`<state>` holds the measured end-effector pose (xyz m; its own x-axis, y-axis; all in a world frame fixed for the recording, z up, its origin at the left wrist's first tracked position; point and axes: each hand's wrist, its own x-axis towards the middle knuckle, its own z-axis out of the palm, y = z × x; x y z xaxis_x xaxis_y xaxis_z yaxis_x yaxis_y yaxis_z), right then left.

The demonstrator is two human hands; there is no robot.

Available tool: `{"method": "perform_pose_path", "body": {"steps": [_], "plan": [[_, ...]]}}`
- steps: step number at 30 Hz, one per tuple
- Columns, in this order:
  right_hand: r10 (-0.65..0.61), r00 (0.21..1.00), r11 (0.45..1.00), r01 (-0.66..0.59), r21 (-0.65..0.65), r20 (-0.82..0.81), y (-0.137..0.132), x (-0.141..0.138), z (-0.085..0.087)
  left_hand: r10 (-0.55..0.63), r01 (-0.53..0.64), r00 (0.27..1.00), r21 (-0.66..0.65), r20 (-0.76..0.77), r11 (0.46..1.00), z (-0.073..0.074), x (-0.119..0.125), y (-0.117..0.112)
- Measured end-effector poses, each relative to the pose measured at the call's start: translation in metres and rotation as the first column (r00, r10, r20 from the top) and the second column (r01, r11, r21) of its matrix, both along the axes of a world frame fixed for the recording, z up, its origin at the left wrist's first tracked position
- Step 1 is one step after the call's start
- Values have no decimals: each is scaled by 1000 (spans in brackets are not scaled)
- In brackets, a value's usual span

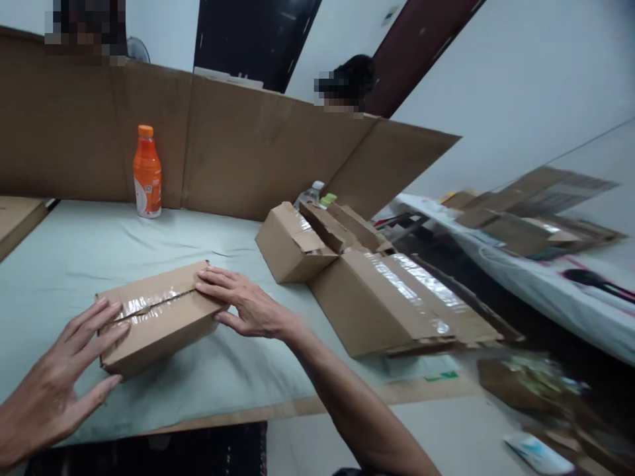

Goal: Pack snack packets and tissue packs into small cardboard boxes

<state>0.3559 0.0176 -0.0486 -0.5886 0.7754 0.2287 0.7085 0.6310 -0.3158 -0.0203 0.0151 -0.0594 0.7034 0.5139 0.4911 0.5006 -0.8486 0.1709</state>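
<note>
A small brown cardboard box lies on the pale green tablecloth, with clear tape across the seam on its top. At its left end, my left hand rests its fingers on the top, the thumb at the near lower corner. My right hand holds the right end, fingers over the top edge and thumb on the side. Both hands touch the box from opposite ends. A narrow gap shows along the seam between the flaps. The underside of the box is hidden.
Several taped cardboard boxes stand at the table's right. An orange bottle stands by the cardboard partition. Behind it, two people's heads show. Flattened cardboard lies on another table at right.
</note>
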Motion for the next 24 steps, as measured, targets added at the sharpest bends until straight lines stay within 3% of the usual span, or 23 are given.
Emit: {"method": "perform_pose_path", "body": {"steps": [4,7,9,13,16,18,20,22,24], "plan": [[-64,996,994,69,89,-57,-16,7,-8,-31,31,998,2,62,1000,-1,19,8],[-227,972,956,235,177,-64,-57,26,-18,-157,162,986,-84,62,983,4,52,27],[-355,934,900,356,253,-49,-94,42,-24,-278,287,957,-158,80,945,7,85,42],[-609,793,716,559,418,-19,-167,66,-34,-512,508,856,-297,70,809,8,177,65],[-766,642,540,663,518,-23,-203,74,-40,-573,555,818,-322,45,767,5,254,69],[-851,524,412,714,567,-41,-213,78,-44,-542,527,839,-321,51,787,0,301,65],[-910,410,295,749,593,-66,-212,81,-47,-435,438,897,-311,83,843,-9,341,57],[-943,317,197,774,601,-99,-202,85,-48,-293,316,948,-308,122,897,-22,370,46],[-960,253,134,794,593,-121,-187,89,-48,-192,226,972,-321,135,920,-37,389,34]]}}
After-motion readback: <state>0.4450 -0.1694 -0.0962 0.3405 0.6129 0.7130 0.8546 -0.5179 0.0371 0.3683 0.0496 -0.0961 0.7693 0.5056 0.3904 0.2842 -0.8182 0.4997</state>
